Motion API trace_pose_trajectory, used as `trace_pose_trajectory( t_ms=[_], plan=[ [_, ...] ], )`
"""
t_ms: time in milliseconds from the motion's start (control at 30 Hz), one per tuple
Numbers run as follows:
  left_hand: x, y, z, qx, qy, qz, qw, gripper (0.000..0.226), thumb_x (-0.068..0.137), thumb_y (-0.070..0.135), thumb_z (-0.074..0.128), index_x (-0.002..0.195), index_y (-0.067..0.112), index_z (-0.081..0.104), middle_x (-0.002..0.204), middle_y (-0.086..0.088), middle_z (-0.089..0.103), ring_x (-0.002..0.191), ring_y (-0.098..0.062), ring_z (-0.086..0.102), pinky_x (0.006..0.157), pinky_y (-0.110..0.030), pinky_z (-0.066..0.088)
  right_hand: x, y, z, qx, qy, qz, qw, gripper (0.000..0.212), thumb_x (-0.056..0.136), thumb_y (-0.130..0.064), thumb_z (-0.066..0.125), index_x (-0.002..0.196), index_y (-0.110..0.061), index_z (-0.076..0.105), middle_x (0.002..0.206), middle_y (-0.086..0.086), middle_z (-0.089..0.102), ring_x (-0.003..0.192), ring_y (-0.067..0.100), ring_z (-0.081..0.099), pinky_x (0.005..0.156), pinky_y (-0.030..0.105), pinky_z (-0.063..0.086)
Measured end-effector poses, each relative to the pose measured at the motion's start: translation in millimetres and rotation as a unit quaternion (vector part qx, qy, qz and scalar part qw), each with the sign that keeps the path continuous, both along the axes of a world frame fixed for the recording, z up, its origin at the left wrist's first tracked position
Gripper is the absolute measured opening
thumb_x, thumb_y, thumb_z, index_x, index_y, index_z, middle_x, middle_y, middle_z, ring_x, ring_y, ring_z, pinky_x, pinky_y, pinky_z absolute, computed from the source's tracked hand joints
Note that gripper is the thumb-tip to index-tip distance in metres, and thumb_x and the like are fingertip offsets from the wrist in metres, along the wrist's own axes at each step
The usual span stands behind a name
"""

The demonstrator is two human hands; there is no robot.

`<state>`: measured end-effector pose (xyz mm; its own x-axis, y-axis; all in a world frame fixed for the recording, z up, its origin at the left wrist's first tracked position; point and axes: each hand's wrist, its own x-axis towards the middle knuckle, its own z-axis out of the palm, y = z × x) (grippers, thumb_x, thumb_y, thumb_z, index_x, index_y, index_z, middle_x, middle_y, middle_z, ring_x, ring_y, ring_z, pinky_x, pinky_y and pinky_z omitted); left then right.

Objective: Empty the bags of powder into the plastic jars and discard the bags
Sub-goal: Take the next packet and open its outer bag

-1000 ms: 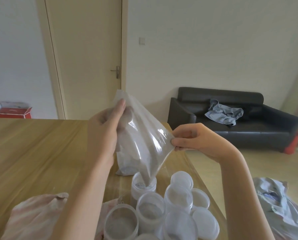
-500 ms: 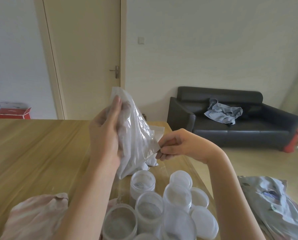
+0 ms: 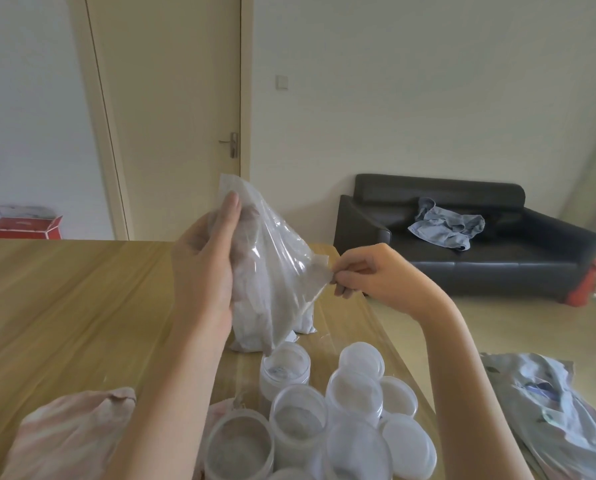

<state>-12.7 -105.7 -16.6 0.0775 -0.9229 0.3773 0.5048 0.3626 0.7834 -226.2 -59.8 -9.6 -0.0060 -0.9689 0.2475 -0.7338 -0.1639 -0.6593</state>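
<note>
Head view: left hand (image 3: 203, 268) grips bag (image 3: 272, 271), right hand (image 3: 369, 275) pinches its corner; long axis steep, tip down.

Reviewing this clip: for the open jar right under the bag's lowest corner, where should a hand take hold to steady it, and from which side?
Grip the jar round its side wall below the rim, coming from the far right, probably. It stands upright with an open mouth, the plastic bag hangs over its left rim, and other jars crowd its near side. The left hand and right hand both hold the bag now.

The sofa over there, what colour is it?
Black. The sofa shows clearly in the head view.
</note>
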Motion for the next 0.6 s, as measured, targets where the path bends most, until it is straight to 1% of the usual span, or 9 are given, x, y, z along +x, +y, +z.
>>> trace_pose_trajectory(
  t_ms=[67,100,133,200,300,367,467,533,600],
  plan=[
    [2,-1,-2,-0.05,-0.053,0.059,0.996,0.06,0.092,0.042,0.067,0.075,-0.014,0.052,0.073,-0.009,0.052,0.059,-0.019,0.038,0.052,-0.017,0.034,-5,6,5,-0.053,0.025,-0.068,0.996,0.017,0.09,-0.006,0.058,0.087,-0.015,0.073,0.07,-0.003,0.072,0.069,0.009,0.068,0.078,0.036,0.058],
    [4,-1,-2,-0.081,-0.088,0.087,0.989,0.06,0.093,0.041,0.067,0.078,-0.016,0.054,0.067,-0.012,0.049,0.06,-0.018,0.04,0.053,-0.016,0.036,-7,9,8,-0.087,0.034,-0.105,0.99,0.018,0.089,-0.006,0.057,0.086,-0.016,0.072,0.069,-0.004,0.071,0.069,0.009,0.068,0.076,0.037,0.058],
    [6,-1,-2,-0.109,-0.125,0.107,0.98,0.058,0.094,0.04,0.066,0.08,-0.015,0.057,0.06,-0.015,0.044,0.057,-0.014,0.041,0.053,-0.017,0.036,-8,12,10,-0.127,0.045,-0.142,0.981,0.019,0.088,-0.007,0.057,0.086,-0.017,0.072,0.07,-0.005,0.071,0.07,0.01,0.067,0.076,0.037,0.058],
    [6,0,-2,-0.142,-0.183,0.124,0.965,0.057,0.095,0.039,0.064,0.08,-0.015,0.059,0.053,-0.008,0.031,0.052,-0.011,0.033,0.051,-0.02,0.031,-10,16,14,-0.226,0.061,-0.205,0.95,0.018,0.089,-0.007,0.057,0.086,-0.016,0.072,0.072,-0.003,0.07,0.071,0.013,0.066,0.076,0.038,0.057],
    [2,3,-2,-0.154,-0.215,0.123,0.956,0.059,0.095,0.039,0.065,0.074,-0.015,0.056,0.062,-0.01,0.02,0.059,-0.019,0.023,0.054,-0.025,0.023,-11,19,17,-0.333,0.047,-0.238,0.911,0.017,0.09,-0.003,0.056,0.088,-0.011,0.071,0.075,0.002,0.069,0.071,0.02,0.065,0.073,0.043,0.055],
    [0,4,-2,-0.154,-0.208,0.113,0.959,0.06,0.095,0.039,0.066,0.069,-0.012,0.05,0.064,-0.014,0.022,0.06,-0.02,0.023,0.054,-0.026,0.023,-11,20,18,-0.341,0.041,-0.241,0.908,0.017,0.089,-0.002,0.056,0.088,-0.01,0.071,0.076,0.001,0.069,0.071,0.019,0.064,0.072,0.04,0.056],
    [-2,4,-5,-0.157,-0.2,0.091,0.963,0.059,0.093,0.045,0.066,0.081,-0.013,0.059,0.068,-0.026,0.038,0.062,-0.017,0.035,0.057,-0.025,0.031,-14,22,18,-0.359,0.049,-0.26,0.895,0.018,0.089,-0.002,0.056,0.086,-0.011,0.071,0.076,0.0,0.069,0.068,0.015,0.063,0.07,0.034,0.055],
    [-1,2,-6,-0.16,-0.192,0.07,0.966,0.059,0.092,0.047,0.066,0.086,-0.012,0.061,0.074,-0.029,0.053,0.071,-0.017,0.046,0.065,-0.028,0.037,-15,23,19,-0.346,0.044,-0.259,0.901,0.018,0.089,-0.003,0.057,0.086,-0.013,0.071,0.074,-0.001,0.07,0.068,0.014,0.064,0.069,0.03,0.055],
    [-2,2,-7,-0.164,-0.191,0.054,0.966,0.059,0.092,0.046,0.066,0.084,-0.012,0.06,0.074,-0.03,0.054,0.072,-0.018,0.046,0.066,-0.029,0.037,-17,24,19,-0.351,0.048,-0.27,0.895,0.017,0.089,-0.004,0.057,0.086,-0.013,0.071,0.075,-0.001,0.069,0.068,0.015,0.064,0.069,0.029,0.054]
  ],
)
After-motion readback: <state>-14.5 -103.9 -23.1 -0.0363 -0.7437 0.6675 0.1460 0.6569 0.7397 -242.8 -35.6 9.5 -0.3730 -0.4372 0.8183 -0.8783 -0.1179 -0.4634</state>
